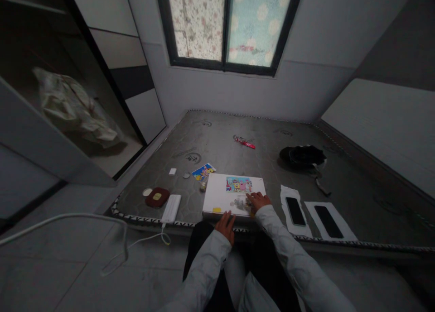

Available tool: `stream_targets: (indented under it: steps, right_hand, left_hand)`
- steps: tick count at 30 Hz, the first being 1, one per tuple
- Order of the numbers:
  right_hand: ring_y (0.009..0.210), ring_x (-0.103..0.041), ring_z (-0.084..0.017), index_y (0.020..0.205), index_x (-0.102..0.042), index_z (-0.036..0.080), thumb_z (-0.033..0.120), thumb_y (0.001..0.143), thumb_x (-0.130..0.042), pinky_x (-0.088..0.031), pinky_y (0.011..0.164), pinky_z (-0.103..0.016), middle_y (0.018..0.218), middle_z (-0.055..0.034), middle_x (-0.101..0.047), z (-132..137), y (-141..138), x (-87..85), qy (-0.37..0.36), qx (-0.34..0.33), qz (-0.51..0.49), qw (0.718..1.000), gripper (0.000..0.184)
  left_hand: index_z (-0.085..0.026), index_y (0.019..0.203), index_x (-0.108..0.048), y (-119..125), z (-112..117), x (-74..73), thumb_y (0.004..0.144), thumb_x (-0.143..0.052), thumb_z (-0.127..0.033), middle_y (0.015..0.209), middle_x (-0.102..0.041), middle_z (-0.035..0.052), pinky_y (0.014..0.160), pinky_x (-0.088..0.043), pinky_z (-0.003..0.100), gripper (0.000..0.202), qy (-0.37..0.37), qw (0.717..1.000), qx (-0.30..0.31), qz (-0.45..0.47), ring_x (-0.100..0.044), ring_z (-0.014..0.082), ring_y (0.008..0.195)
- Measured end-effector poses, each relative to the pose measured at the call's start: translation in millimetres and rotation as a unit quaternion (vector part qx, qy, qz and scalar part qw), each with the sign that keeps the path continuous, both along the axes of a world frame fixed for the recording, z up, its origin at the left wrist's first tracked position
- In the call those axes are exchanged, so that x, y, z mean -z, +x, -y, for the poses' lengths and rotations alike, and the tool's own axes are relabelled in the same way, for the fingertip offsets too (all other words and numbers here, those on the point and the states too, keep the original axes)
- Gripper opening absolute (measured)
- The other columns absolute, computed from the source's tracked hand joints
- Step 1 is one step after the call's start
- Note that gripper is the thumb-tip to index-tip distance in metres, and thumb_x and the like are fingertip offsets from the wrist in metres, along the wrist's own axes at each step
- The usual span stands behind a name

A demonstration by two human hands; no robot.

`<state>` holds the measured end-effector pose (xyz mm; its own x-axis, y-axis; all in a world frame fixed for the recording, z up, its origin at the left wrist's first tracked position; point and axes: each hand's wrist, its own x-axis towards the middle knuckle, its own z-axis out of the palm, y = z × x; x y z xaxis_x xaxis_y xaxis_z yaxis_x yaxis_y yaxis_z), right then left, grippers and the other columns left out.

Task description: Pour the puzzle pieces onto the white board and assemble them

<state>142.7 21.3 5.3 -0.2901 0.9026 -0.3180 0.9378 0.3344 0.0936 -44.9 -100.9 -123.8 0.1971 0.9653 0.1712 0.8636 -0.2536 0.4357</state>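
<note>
A white box (214, 192) lies flat at the front edge of the mattress, before my knees. On its top are a colourful cartoon sticker sheet (239, 184), a greyish, partly clear patch with small figures (239, 203) and a small yellow piece (216, 209). My right hand (258, 200) rests on the right part of the box, fingers stretched over the edge of the greyish patch. At the box's front edge is my left hand (226, 228), its fingers apart and holding nothing I can see.
Left of the box lie a blue cartoon card (203, 171), a white power strip (171, 208) with a cable, and a brown pouch (157, 197). On the right are two dark phones (295, 211) on white sheets and a black cap (302, 157). A red packet (245, 142) lies farther back.
</note>
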Motion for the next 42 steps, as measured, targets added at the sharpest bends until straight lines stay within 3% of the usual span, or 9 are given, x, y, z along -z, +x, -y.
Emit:
stream_targets:
  steps: [13,22,27,35,42]
  right_hand:
    - [0.129,-0.041,-0.030,0.146,-0.044,0.030,0.014,0.073,-0.058,-0.041,0.095,-0.046,0.146,-0.0090,-0.050,-8,-2,-1.9,0.017,-0.018,0.009,1.000,0.076]
    - [0.130,-0.042,-0.029,0.139,-0.053,0.030,0.015,0.088,-0.050,-0.038,0.096,-0.044,0.141,-0.0093,-0.055,-14,-22,-15.2,0.036,-0.056,-0.002,0.998,0.053]
    - [0.130,-0.042,-0.030,0.141,-0.052,0.029,0.016,0.086,-0.050,-0.038,0.096,-0.045,0.142,-0.0096,-0.054,-14,-23,-17.9,0.040,-0.065,-0.002,0.997,0.056]
    - [0.128,-0.044,-0.031,0.141,-0.052,0.029,0.018,0.083,-0.056,-0.040,0.096,-0.047,0.141,-0.0113,-0.054,-18,-20,-16.0,0.041,-0.069,0.005,0.997,0.059]
    - [0.130,-0.043,-0.030,0.138,-0.057,0.029,0.018,0.091,-0.047,-0.038,0.098,-0.044,0.139,-0.0112,-0.056,-20,-21,-28.5,0.038,-0.076,0.021,0.996,0.049]
  left_hand:
    - [-0.022,0.149,-0.045,0,-1,6.5,0.075,-0.050,-0.011,0.160,-0.035,0.0065,0.111,-0.040,0.044,0.076,0.002,1.000,-0.005,0.003,-0.028,0.0260,0.149]
    - [-0.021,0.150,-0.043,0,-3,10.6,0.074,-0.051,-0.011,0.160,-0.034,0.0070,0.110,-0.042,0.045,0.078,0.001,1.000,-0.002,0.001,-0.028,0.0268,0.149]
    - [-0.021,0.152,-0.041,-2,-5,11.2,0.071,-0.053,-0.013,0.162,-0.031,0.0079,0.107,-0.044,0.046,0.082,-0.035,0.999,0.015,-0.006,-0.027,0.0291,0.149]
    - [-0.021,0.151,-0.043,0,-1,5.3,0.072,-0.051,-0.012,0.161,-0.033,0.0069,0.109,-0.042,0.043,0.079,-0.006,1.000,-0.001,0.007,-0.027,0.0267,0.149]
    - [-0.021,0.151,-0.042,-1,-1,2.6,0.073,-0.051,-0.012,0.161,-0.033,0.0069,0.108,-0.043,0.044,0.079,-0.013,1.000,-0.001,0.007,-0.028,0.0270,0.149]
